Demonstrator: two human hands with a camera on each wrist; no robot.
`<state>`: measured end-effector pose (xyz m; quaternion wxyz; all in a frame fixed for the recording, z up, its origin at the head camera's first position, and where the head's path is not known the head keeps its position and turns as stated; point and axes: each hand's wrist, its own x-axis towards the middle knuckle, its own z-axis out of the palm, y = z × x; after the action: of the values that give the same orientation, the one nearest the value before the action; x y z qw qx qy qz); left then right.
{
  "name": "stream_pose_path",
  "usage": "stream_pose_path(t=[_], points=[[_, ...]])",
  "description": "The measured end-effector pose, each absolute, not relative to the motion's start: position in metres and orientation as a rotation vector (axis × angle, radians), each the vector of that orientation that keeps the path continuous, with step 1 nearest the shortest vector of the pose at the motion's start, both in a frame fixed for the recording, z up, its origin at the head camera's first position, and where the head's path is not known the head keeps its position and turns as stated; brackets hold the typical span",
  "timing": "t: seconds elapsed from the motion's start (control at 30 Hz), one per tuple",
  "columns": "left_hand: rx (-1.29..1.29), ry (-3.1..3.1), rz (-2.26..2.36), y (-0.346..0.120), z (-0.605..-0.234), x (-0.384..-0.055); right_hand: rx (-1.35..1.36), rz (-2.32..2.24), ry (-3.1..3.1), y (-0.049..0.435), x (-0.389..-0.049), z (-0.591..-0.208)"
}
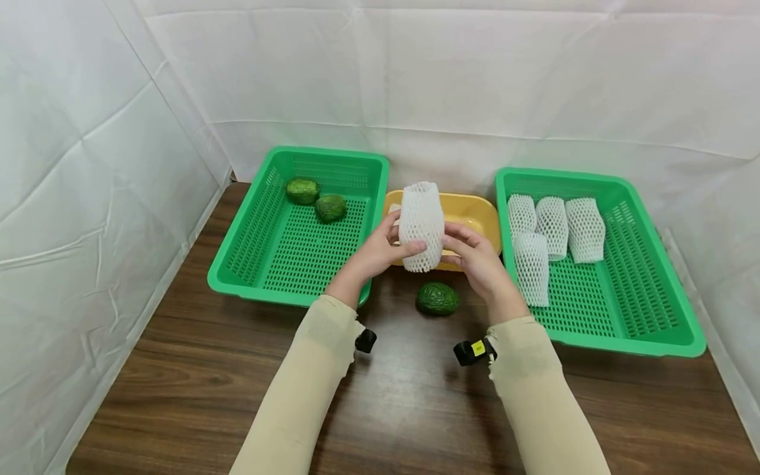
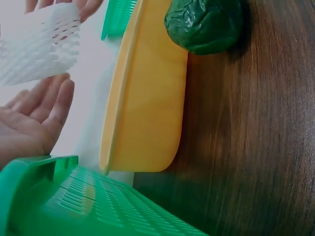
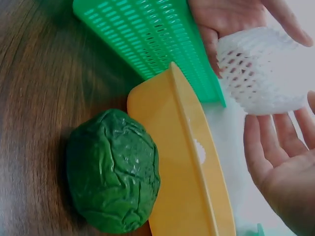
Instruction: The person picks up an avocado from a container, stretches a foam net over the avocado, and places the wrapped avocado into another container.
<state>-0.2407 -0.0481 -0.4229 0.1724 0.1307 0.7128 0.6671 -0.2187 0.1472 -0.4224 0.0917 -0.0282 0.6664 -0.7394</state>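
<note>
A white foam net sleeve [image 1: 421, 227] is held up between both hands, over the front of the yellow basin. My left hand [image 1: 380, 249] grips its left side, thumb across the front and fingers behind. At the lower right side, my right hand [image 1: 477, 260] pinches it with thumb and fingertips. In the right wrist view the net [image 3: 261, 69] has one hand on either side; nothing shows through its holes but the hand behind. Below the hands, a dark green, wrinkled fruit [image 1: 437, 299] lies on the brown table, in front of the basin [image 2: 147, 98].
To the left stands a green basket [image 1: 297, 257] with two green wrinkled fruits [image 1: 316, 199] at its back. Another green basket [image 1: 594, 303] on the right holds several foam net sleeves [image 1: 552, 227]. White cloth [image 1: 427, 86] hangs behind and at both sides.
</note>
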Motion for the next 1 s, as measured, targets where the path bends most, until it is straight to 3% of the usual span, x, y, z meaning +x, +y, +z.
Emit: stream_pose_path(t=[0.23, 0.4, 0.67, 1.0], points=[[0.405, 2.009, 1.886, -0.049, -0.426, -0.241, -0.077, -1.853, 2.198, 0.154, -0.219, -0.429], [0.385, 1.997, 1.897, -0.05, -0.427, -0.241, -0.274, -1.322, 2.384, 0.158, -0.216, -0.438], [0.475, 2.045, 1.867, -0.051, -0.43, -0.243, -0.443, -0.871, 2.468, 0.148, -0.213, -0.459], [0.443, 1.988, 1.906, -0.051, -0.429, -0.242, -0.386, -0.845, 2.436, 0.14, -0.215, -0.455]])
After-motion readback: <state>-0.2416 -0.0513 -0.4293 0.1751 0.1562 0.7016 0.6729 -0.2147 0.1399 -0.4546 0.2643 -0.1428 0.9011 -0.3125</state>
